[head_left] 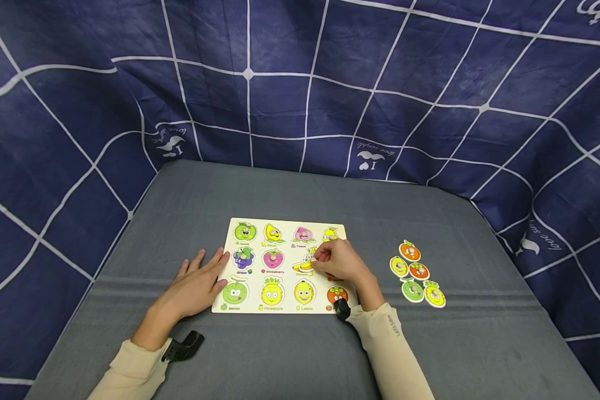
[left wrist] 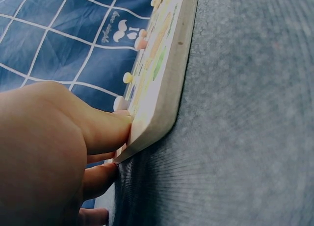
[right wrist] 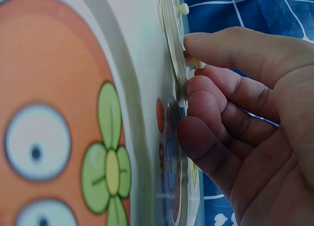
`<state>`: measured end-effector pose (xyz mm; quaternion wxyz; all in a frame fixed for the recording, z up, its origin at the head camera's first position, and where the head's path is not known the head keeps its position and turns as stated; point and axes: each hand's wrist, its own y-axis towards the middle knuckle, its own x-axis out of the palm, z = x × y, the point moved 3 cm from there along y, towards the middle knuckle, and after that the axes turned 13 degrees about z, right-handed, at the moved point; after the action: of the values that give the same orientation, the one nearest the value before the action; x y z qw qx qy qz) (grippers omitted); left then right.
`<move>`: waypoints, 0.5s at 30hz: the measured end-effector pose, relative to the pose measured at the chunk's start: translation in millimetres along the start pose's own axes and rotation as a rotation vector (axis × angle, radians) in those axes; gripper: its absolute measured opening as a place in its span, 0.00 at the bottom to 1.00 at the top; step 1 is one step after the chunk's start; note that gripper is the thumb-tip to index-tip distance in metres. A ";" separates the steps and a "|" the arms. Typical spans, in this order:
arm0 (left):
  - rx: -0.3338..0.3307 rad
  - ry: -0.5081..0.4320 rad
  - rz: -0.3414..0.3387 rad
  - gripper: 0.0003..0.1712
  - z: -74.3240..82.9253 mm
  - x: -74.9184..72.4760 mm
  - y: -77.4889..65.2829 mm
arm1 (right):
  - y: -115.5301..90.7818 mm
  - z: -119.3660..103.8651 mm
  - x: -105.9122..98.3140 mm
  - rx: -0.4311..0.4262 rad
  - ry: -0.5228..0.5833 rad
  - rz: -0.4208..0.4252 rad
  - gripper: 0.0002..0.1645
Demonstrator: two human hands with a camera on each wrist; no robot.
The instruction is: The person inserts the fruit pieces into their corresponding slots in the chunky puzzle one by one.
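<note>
Head view: the left hand, fingers spread, rests on the fruit puzzle board, probably steadying it; the right hand pinches 1 banana piece at the middle row. Beside the board lie 5 loose fruit pieces, likely within easy reach.

Left wrist view: 1 thumb presses the board's edge.

Right wrist view: fingers flank 1 pale knob, presumably for control.

The left grip rests, fingers spread, at the left edge of the board; the right grip pinches over its right half, fingers curled.
</note>
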<state>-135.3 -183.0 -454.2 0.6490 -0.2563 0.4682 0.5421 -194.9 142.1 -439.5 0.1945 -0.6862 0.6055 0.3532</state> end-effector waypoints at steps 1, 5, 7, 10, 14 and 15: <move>-0.001 -0.001 -0.001 0.35 -0.1 0.1 -0.1 | 0.3 -0.7 0.3 -0.003 -0.005 0.000 0.05; -0.004 -0.003 -0.004 0.35 -0.4 0.2 -0.3 | 1.1 -2.6 2.1 -0.013 -0.008 -0.003 0.05; -0.004 -0.006 -0.006 0.35 -0.3 0.1 -0.4 | 1.4 -3.3 3.1 -0.013 0.001 -0.006 0.06; -0.003 -0.004 -0.004 0.35 -0.3 -0.1 -0.3 | 1.5 -4.2 5.0 -0.013 0.017 -0.014 0.06; 0.000 -0.001 -0.001 0.35 -0.3 -0.4 -0.3 | 1.5 -5.6 7.3 -0.013 0.022 -0.024 0.07; 0.000 0.000 -0.001 0.34 -0.3 -0.5 -0.4 | 1.5 -6.0 7.7 -0.014 0.021 -0.025 0.08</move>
<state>-135.1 -183.6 -453.9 0.6495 -0.2562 0.4680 0.5417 -194.7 132.3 -440.8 0.1877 -0.6987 0.5962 0.3479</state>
